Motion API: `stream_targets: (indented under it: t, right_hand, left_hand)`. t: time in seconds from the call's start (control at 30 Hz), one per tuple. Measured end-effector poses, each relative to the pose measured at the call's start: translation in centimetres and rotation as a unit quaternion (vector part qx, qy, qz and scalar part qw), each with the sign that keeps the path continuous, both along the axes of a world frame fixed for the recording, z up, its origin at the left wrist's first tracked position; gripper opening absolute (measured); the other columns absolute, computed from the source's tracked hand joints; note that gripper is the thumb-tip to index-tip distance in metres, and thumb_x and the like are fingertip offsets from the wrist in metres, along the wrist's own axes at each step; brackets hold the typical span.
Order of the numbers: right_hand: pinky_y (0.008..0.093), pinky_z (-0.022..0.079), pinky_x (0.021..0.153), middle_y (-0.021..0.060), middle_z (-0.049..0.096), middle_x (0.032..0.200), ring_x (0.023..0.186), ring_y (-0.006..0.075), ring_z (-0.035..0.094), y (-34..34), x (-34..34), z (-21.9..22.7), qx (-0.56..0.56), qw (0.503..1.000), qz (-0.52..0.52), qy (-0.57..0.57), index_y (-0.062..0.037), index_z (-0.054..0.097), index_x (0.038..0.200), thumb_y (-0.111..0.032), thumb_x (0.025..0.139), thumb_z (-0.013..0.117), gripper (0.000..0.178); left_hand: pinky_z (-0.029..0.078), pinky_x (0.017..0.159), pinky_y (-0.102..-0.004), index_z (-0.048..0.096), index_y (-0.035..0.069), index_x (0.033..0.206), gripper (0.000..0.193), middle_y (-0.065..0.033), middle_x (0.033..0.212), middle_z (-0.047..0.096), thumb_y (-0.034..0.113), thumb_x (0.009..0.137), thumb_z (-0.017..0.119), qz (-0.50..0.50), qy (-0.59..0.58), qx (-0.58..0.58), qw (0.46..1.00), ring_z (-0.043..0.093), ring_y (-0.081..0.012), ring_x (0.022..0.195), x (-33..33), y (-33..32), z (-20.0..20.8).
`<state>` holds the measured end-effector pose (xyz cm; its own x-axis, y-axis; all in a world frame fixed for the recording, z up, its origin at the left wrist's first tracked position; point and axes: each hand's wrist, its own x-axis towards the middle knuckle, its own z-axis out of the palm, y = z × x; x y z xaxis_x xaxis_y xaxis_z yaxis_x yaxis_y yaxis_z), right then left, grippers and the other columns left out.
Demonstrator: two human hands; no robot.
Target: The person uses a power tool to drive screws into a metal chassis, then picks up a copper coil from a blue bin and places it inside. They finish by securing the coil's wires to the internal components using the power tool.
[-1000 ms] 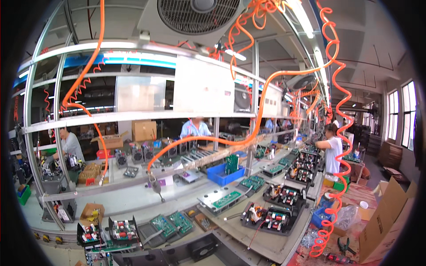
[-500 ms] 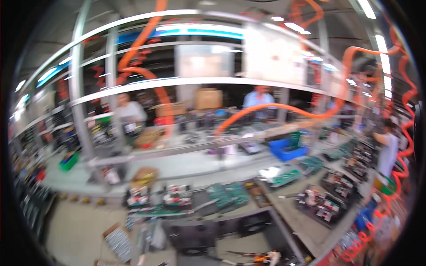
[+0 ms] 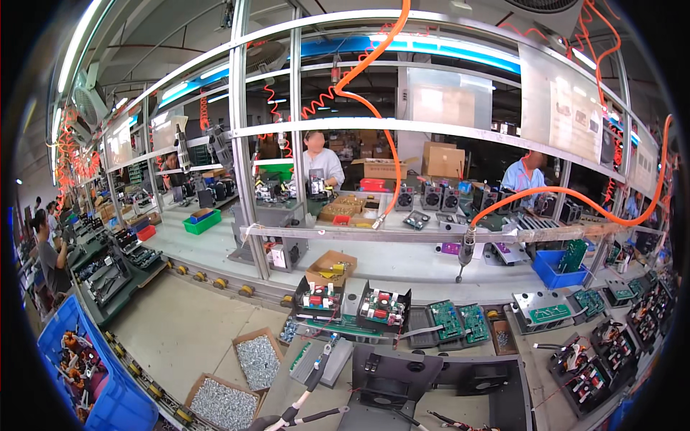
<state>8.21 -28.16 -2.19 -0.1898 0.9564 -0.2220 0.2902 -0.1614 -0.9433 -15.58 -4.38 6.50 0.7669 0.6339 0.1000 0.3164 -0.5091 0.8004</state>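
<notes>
Neither of my hands shows in the head view. Nearest the lower edge lies a bundle of thick cables [image 3: 293,412] with pale and dark sleeves, one end reaching up toward a grey plastic part [image 3: 335,368]. To its right stands an opened black metal housing [image 3: 397,373] with a round fan opening and loose wires inside. Behind the housing sit two black chassis units, the left unit [image 3: 318,298] and the right unit [image 3: 383,307], both carrying red and white components. Green circuit boards [image 3: 446,321] rest on grey trays beside them.
Cartons of small metal screws [image 3: 259,360] stand left of the cables. A blue bin [image 3: 133,402] with wired parts is at the lower left. An electric screwdriver [image 3: 466,248] hangs from an orange hose. Metal framing [image 3: 248,144] crosses ahead; people work beyond it.
The view has swung left, so the bench and frame sit further right in the picture. The blue bin has come into view, and the blur is gone.
</notes>
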Motion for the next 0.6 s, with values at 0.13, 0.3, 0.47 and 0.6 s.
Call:
stream_targets:
  t: [0.13, 0.3, 0.47, 0.6]
  right_hand:
    - [0.0332, 0.047, 0.093, 0.0119, 0.066, 0.112, 0.106, 0.0238, 0.061, -0.2, 0.2, -0.3, 0.022, 0.999, -0.001, -0.026, -0.0044, 0.063, 0.114, -0.002, 0.078, 0.053, 0.037]
    - [0.0335, 0.047, 0.093, 0.0119, 0.066, 0.112, 0.106, 0.0235, 0.061, -0.2, 0.2, -0.8, 0.013, 1.0, -0.008, -0.013, -0.0047, 0.063, 0.114, 0.0, 0.077, 0.053, 0.039]
    - [0.0335, 0.047, 0.092, 0.0116, 0.066, 0.112, 0.105, 0.0229, 0.061, -0.4, -0.1, -0.3, 0.012, 0.999, -0.018, 0.029, -0.0051, 0.063, 0.114, 0.002, 0.077, 0.052, 0.04]
    - [0.0333, 0.047, 0.093, 0.0124, 0.066, 0.111, 0.105, 0.0231, 0.061, -0.1, -0.2, -0.5, -0.014, 0.999, -0.03, 0.039, -0.0042, 0.063, 0.114, 0.001, 0.077, 0.052, 0.039]
  left_hand:
    - [0.054, 0.074, -0.0341, 0.044, 0.004, 0.131, 0.078, -0.0121, 0.095, 0.067, 0.006, 0.058, 0.069, 0.003, 0.0, -0.008, 1.0, 0.067, -0.0242, 0.086, 0.0, 0.0, -0.6]
    - [0.055, 0.074, -0.0336, 0.044, 0.004, 0.131, 0.078, -0.0117, 0.094, 0.067, 0.004, 0.057, 0.069, -0.005, -0.021, -0.024, 0.999, 0.067, -0.0239, 0.084, 0.0, 0.5, -1.4]
    - [0.055, 0.074, -0.0337, 0.044, 0.002, 0.131, 0.079, -0.0126, 0.095, 0.067, 0.004, 0.057, 0.071, -0.002, -0.012, -0.021, 1.0, 0.067, -0.025, 0.084, -0.1, 0.2, -1.1]
    - [0.054, 0.075, -0.0351, 0.045, 0.002, 0.131, 0.079, -0.0132, 0.097, 0.067, 0.007, 0.057, 0.072, -0.006, -0.028, -0.008, 1.0, 0.067, -0.0259, 0.086, 0.1, 0.8, -1.0]
